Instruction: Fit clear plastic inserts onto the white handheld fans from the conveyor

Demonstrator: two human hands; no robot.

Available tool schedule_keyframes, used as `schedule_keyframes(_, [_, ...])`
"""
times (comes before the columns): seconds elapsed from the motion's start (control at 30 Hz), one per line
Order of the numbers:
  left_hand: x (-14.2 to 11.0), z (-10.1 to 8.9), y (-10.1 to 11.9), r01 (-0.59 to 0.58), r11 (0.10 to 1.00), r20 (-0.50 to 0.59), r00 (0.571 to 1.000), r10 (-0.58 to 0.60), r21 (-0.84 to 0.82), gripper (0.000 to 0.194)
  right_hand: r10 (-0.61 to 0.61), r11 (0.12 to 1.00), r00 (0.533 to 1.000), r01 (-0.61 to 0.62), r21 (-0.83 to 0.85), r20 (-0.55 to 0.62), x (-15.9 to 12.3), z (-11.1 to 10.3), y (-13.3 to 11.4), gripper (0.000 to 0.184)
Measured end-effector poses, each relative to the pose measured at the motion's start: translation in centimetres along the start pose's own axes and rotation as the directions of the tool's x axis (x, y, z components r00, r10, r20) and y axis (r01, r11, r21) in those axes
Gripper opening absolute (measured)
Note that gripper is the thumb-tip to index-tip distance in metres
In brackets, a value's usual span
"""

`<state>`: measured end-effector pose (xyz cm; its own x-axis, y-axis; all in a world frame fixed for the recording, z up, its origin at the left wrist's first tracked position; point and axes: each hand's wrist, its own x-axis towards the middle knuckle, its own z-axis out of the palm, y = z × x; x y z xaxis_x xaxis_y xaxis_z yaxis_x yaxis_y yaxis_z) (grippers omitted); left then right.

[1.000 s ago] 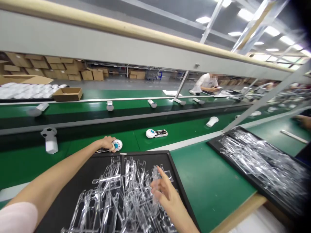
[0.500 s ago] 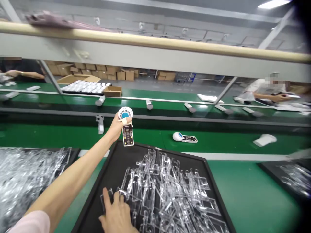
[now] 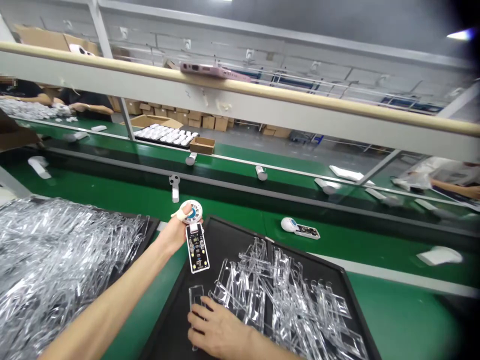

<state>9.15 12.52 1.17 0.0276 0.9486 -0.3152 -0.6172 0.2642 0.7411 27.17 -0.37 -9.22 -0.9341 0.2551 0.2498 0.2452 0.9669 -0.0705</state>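
Observation:
My left hand [image 3: 179, 227] grips the round head of a white handheld fan [image 3: 197, 249], thumb across its front. The fan has a blue centre, and its lower part shows a bare black circuit board facing me. Below it, my right hand [image 3: 215, 325] has its fingers curled over a clear plastic cover [image 3: 196, 295] on the bare left side of a black tray [image 3: 225, 227]. The cover's far end shows beyond the fingers; the rest is partly hidden. A heap of more clear plastic covers [image 3: 285, 290] fills the tray's middle and right.
Another tray of clear plastic pieces [image 3: 63, 245] stands at left. On the green conveyor belt [image 3: 240, 215] lie an open fan [image 3: 300, 228] and several white parts. A rail [image 3: 300, 97] carrying a pink phone [image 3: 213, 71] crosses above. Co-workers sit across the line.
The view has turned left. My left hand has brought the fan nearer, over the tray's left edge. My right hand has curled over a clear plastic cover and turned it lengthwise.

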Motion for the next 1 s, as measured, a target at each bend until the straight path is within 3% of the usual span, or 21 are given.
schedule_keyframes(0.1, [-0.3, -1.2, -0.1, -0.043, 0.999, -0.06, 0.997, 0.043, 0.016, 0.034, 0.079, 0.992, 0.986, -0.064, 0.106, -0.147, 1.3, -3.0, -0.6, 0.032])
schedule_keyframes(0.17, [-0.8, -1.5, -0.4, -0.076, 0.995, -0.089, 0.993, 0.082, 0.063, 0.037, 0.252, 0.956, 0.938, -0.204, 0.21, -0.237, 1.9, -5.5, -0.9, 0.04])
schedule_keyframes(0.23, [-1.5, -1.2, -0.9, -0.105, 0.988, -0.103, 0.988, 0.117, 0.117, 0.041, 0.511, 0.853, 0.805, -0.43, 0.296, -0.302, 2.6, -7.3, -0.8, 0.045])
schedule_keyframes(0.33, [-3.0, 0.3, -2.1, -0.118, 0.98, -0.11, 0.985, 0.137, 0.163, 0.044, 0.781, 0.621, 0.508, -0.693, 0.365, -0.364, 4.1, -8.2, 0.5, 0.041])
schedule_keyframes(0.37, [-3.6, 0.9, -2.6, -0.115, 0.98, -0.103, 0.986, 0.133, 0.164, 0.044, 0.817, 0.566, 0.445, -0.738, 0.367, -0.367, 4.6, -8.1, 1.0, 0.039])
schedule_keyframes(0.43, [-4.5, 1.9, -3.5, -0.112, 0.98, -0.082, 0.988, 0.127, 0.167, 0.046, 0.843, 0.509, 0.375, -0.789, 0.345, -0.386, 5.6, -7.6, 1.9, 0.039])
schedule_keyframes(0.57, [-5.2, 3.0, -4.9, -0.129, 0.966, -0.087, 0.985, 0.151, 0.223, 0.048, 0.843, 0.451, 0.304, -0.849, 0.275, -0.444, 6.3, -6.5, 2.6, 0.041])
schedule_keyframes(0.73, [-5.0, 3.6, -5.9, -0.051, 0.979, -0.095, 0.993, 0.071, 0.199, 0.047, 0.839, 0.424, 0.264, -0.865, 0.268, -0.475, 5.2, -4.9, 2.5, 0.047])
schedule_keyframes(0.9, [-5.0, 4.4, -6.6, -0.089, 0.958, -0.132, 0.983, 0.129, 0.273, 0.049, 0.848, 0.389, 0.255, -0.895, 0.219, -0.466, 4.5, -4.7, 2.7, 0.049])
schedule_keyframes(1.0, [-4.9, 4.9, -6.2, -0.062, 0.978, -0.118, 0.989, 0.087, 0.201, 0.049, 0.866, 0.383, 0.276, -0.902, 0.198, -0.417, 3.6, -4.8, 2.3, 0.05])
